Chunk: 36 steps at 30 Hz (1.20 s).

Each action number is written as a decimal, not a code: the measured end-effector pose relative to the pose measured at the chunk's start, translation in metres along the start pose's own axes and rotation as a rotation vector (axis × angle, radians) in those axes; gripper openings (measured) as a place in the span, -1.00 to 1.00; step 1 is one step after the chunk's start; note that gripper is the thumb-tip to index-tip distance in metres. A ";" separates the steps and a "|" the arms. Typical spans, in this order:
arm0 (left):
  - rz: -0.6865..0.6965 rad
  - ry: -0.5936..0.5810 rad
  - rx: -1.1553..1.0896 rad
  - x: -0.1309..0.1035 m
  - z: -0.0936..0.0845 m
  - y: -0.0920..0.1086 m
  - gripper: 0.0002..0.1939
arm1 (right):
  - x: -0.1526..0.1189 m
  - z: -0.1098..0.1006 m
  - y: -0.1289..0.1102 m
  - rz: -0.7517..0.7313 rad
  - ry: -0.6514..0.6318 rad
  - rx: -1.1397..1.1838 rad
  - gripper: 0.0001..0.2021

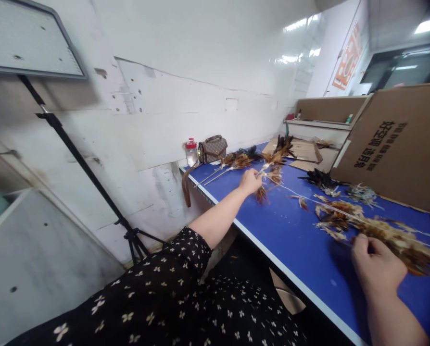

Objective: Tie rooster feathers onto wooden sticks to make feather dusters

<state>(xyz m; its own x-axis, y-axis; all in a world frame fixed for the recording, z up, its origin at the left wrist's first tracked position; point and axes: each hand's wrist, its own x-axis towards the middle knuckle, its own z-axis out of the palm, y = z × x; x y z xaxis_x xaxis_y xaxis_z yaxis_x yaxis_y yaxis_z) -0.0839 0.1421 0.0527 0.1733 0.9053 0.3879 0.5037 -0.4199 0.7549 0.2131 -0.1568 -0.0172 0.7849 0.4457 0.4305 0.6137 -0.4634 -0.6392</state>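
The left hand (250, 181) covers part of the feather bundle (278, 158) at its stem. The right hand (379, 266) hides its palm (whether it pinches anything cannot be told), and brown feathers (415, 252) beside it are blurred. The lamp panel (31, 41) runs off the left edge, the carton (398, 149) off the right.

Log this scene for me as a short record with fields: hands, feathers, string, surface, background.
Left hand: closed on the stem of a feather bundle
Right hand: fingers curled beside brown feathers; grip unclear
Other feathers: black clump, in front of the cardboard box
String: white string runs from near the bundle across the brown feathers
Surface: blue table
Background: handbag beside a red-lidded jar
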 end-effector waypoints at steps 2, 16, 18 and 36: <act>0.019 -0.016 -0.060 0.001 0.002 0.005 -0.77 | -0.001 0.002 0.000 0.006 0.022 0.011 -0.54; 0.218 -0.087 -0.285 0.000 0.001 0.053 -0.76 | 0.005 0.006 -0.039 -0.406 -0.047 0.050 -0.38; 0.262 -0.113 -0.303 -0.003 0.003 0.063 -0.79 | 0.017 0.013 -0.056 -0.498 -0.111 0.078 -0.37; 0.358 -0.054 -0.501 -0.024 -0.002 0.090 -0.88 | 0.021 -0.002 -0.037 -0.434 -0.429 0.266 -0.38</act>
<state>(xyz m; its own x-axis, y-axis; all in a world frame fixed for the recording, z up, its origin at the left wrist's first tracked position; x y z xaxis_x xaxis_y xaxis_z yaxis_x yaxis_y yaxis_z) -0.0446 0.0829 0.1121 0.3072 0.6991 0.6457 -0.0501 -0.6657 0.7446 0.2075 -0.1318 0.0170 0.3343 0.8397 0.4279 0.7810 0.0073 -0.6245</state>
